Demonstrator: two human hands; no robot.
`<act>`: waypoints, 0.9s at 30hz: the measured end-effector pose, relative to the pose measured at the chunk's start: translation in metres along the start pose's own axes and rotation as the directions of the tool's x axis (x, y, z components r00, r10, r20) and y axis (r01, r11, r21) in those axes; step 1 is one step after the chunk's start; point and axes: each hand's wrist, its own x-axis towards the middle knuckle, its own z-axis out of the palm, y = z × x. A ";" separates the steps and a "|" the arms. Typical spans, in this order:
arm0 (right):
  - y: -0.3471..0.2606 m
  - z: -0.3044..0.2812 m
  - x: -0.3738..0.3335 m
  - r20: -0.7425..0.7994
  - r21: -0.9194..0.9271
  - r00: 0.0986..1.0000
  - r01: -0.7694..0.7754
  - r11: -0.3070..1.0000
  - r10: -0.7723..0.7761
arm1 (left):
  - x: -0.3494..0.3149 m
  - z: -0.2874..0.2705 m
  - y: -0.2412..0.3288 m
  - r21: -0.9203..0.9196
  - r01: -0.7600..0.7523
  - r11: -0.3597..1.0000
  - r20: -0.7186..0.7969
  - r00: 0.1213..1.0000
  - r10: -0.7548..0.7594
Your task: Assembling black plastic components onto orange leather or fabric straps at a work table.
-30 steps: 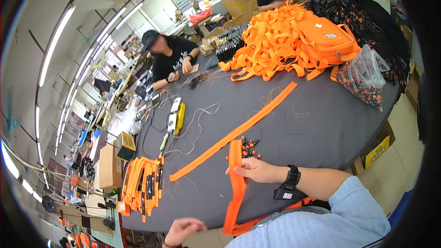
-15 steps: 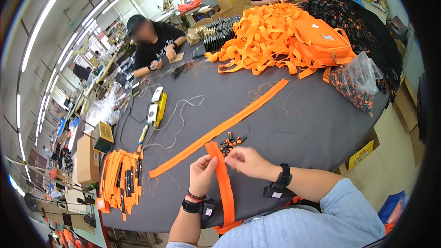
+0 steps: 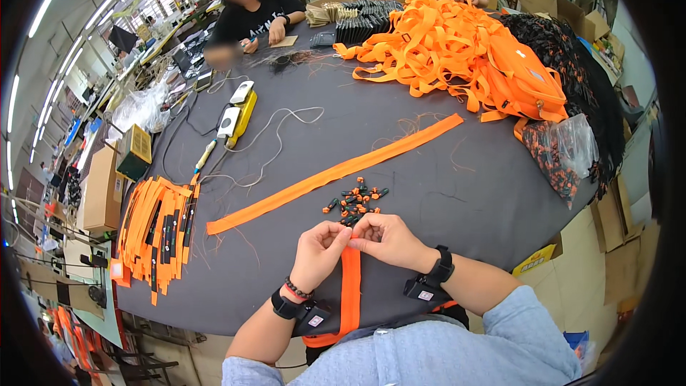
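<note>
Upright between my hands runs an orange zipper tape (image 3: 351,289), its lower part hanging over the table edge toward my lap. My left hand (image 3: 318,254) pinches its upper end between thumb and fingers. Against that same end, my right hand (image 3: 389,244) has its thumb and fingertips closed, almost touching the left; what sits between them is hidden. Just beyond my fingertips lies a small pile of black-and-orange zipper pulls (image 3: 355,200). A longer orange zipper tape (image 3: 336,171) stretches diagonally across the dark tabletop (image 3: 429,200) behind the pile.
At left lie bundled orange and black strips (image 3: 161,225), near a yellow-and-white power strip (image 3: 237,114) with loose cable. Far right holds heaped orange straps (image 3: 436,50), an orange bag (image 3: 525,75) and a clear bag of small parts (image 3: 561,154). Two people sit across the table.
My right hand has moved left from beside the pile to the tape's upper end, meeting my left hand. The view has shifted, showing more of the pile.
</note>
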 end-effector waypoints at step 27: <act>0.017 -0.038 0.032 -0.293 -0.638 0.915 0.030 0.769 -0.278 | 0.002 0.002 0.008 -0.254 0.188 0.949 0.021 0.982 -0.189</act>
